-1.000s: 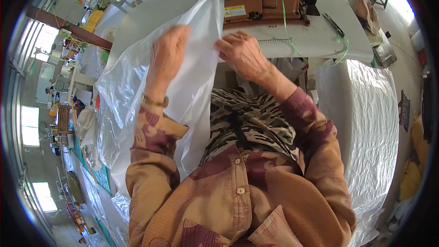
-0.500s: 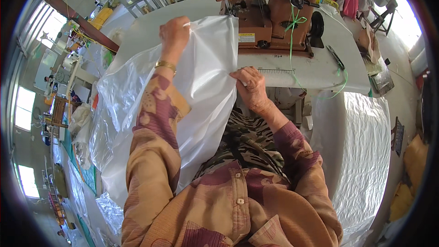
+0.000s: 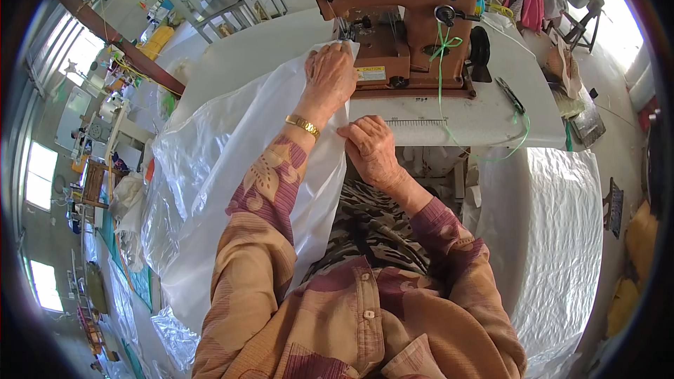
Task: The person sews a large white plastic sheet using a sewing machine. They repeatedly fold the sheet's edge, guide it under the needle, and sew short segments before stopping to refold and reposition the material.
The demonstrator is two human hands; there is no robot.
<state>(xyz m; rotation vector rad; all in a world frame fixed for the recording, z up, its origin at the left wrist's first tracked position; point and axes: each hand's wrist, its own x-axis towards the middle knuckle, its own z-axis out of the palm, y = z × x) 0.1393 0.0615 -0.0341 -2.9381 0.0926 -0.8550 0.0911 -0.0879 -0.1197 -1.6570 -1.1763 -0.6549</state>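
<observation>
Head view, only one. Landmark: brown sewing machine [image 3: 456,67]. White sheet [image 3: 242,147] has its top corner at the machine's needle end, the rest hanging toward the wearer's lap, left of and nearer than the machine. Left hand [image 3: 330,74]: fingers close together, lying over that corner, right by the needle end; can't tell whether it presses or grips underneath. Right hand [image 3: 371,147]: narrow pinch on the sheet's right edge, just nearer the wearer than the machine base.

Risks, my read: left fingertips look too close to the needle end; a slip there could mean a stuck finger. Can't tell if the machine is running. Hands pulling unevenly could skew or pleat the edge. Hanging sheet weight could drag the corner off line. Green cord [image 3: 444,43], tied on the machine and trailing right, could snag, dragging the black snips [image 3: 510,95] right of the base.

Containers: none identifiable with visible contents. Sheet may be single ply or a bag, can't tell. White folded stack [image 3: 562,231], right of and nearer than the machine: same doubt.
</observation>
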